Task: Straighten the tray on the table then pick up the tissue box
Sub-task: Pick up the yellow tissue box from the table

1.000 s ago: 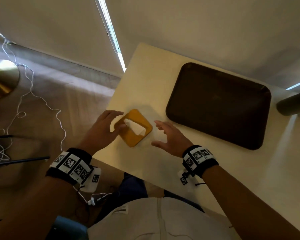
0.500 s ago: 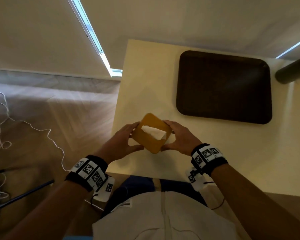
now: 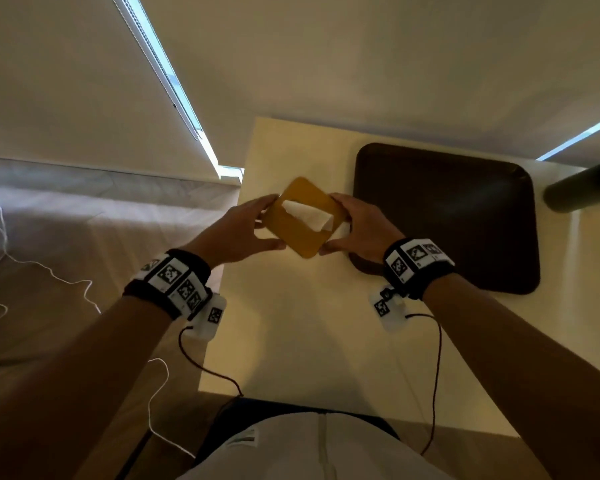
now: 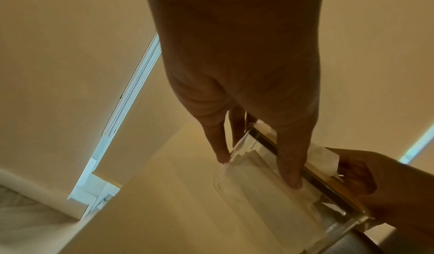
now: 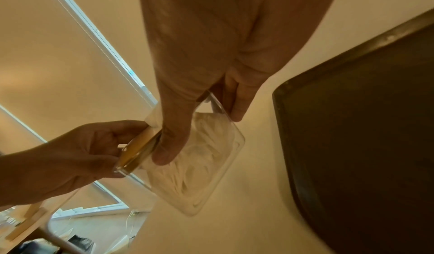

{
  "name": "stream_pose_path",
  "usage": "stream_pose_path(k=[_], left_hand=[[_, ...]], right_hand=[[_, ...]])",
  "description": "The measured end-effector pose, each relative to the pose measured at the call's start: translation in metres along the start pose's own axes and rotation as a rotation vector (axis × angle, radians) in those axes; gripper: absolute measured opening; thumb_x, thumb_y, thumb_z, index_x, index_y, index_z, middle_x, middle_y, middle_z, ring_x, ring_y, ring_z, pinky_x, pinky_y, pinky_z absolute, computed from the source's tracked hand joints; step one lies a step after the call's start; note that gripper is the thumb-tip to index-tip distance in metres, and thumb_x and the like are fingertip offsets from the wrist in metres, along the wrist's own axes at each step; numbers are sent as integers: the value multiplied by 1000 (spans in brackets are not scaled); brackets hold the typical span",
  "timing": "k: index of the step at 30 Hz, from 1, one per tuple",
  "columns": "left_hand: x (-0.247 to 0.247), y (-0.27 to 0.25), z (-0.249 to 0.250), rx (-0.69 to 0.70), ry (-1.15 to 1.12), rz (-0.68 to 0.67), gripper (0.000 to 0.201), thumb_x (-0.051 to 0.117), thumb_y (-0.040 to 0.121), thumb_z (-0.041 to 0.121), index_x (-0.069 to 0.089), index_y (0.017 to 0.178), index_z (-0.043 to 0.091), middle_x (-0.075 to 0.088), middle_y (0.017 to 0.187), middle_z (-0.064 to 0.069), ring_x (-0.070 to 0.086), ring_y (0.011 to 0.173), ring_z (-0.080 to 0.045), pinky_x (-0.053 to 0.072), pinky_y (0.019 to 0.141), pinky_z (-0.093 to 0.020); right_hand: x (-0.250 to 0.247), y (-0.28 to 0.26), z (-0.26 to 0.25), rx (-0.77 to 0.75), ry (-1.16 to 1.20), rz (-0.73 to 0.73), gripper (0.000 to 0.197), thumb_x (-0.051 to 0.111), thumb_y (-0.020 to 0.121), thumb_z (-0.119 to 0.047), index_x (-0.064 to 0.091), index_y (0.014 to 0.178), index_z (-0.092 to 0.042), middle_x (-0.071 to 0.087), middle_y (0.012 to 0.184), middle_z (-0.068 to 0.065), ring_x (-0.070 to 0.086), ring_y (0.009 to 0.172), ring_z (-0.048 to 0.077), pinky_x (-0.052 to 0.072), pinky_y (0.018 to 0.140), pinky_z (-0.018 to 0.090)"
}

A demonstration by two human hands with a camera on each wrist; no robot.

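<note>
The tissue box (image 3: 297, 226) has a yellow lid with a white tissue poking out and a clear body (image 5: 202, 165) full of white tissues. It hangs above the cream table (image 3: 291, 341), lifted clear of the surface. My left hand (image 3: 246, 230) grips its left side, thumb below and fingers on the far edge. My right hand (image 3: 354, 230) grips its right side. In the left wrist view the fingers (image 4: 288, 165) lie on the clear wall (image 4: 258, 183). The dark brown tray (image 3: 465, 216) lies on the table to the right, its edges parallel to the table's.
A dark cylinder (image 3: 582, 190) juts in at the right, past the tray's far corner. The table's left edge drops to a wood floor (image 3: 84, 254) with a white cable (image 3: 32, 268). Blinds (image 3: 326, 46) hang behind the table.
Both hands closed on the tissue box and raised it off the table, carrying it away from my body toward the tray's left edge. The tray has stayed put.
</note>
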State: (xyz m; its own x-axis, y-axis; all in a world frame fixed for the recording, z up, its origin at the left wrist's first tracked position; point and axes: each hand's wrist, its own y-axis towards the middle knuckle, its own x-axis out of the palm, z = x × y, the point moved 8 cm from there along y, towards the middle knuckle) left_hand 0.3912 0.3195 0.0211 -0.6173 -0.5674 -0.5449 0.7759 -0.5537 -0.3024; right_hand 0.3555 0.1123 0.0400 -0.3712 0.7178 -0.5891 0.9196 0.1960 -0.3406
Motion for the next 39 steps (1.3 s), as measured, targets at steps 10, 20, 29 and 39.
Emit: stream_pose_path(k=[10,20,29,39], left_hand=[[-57,113,-15,-106,30,8,93,85,73,31,34,149,20,52,145,-11,58,124,-30,51,100,-39],[-62,129,-22,-83,-26,40,89,85,74,31,37,148,19,54,141,-9,59,121,-25,52,103,-40],[-63,118,-33,-52,-85,76,81,74,84,40,32,150,21,49,148,-6,53,129,-17,48,105,-36],[-71,132,-28,-138,-79,206,45,45,102,41,49,143,22,61,137,-1,59,117,-14,48,96,-30]], right_hand=[[-49,126,6,36,-75,-18,108,94,52,-38,35,141,-17,54,135,8,55,115,24,48,98,41],[-54,157,19,72,-67,-84,112,93,53,-41,31,144,-19,50,140,7,55,117,27,49,97,47],[-36,123,38,140,290,89,142,90,44,-58,1,151,-32,12,161,-1,20,143,15,34,111,43],[9,104,24,166,650,428,63,58,94,-33,25,147,-28,38,150,-2,47,129,15,48,98,33]])
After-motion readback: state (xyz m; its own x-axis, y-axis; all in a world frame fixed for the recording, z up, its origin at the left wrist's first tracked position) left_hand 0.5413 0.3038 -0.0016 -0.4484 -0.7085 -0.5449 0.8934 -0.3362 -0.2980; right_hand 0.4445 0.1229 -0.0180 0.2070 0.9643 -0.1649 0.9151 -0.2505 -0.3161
